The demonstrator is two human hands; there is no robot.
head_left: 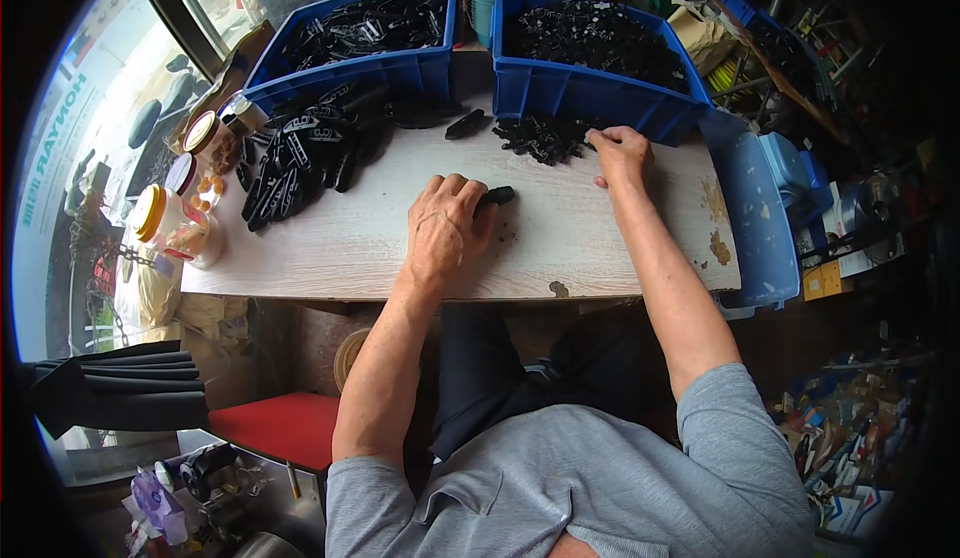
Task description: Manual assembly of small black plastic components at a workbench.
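Left hand (pixel 445 220) curled over surface (pixel 570 238), fingers closed round black part (pixel 498 197), end poking out to right. Right hand (pixel 624 155) at right edge of small black heap (pixel 538 139), fingers bent; can't tell whether pinching piece. Larger pile (pixel 298 153) farther left. Blue bins (pixel 590 85) behind.
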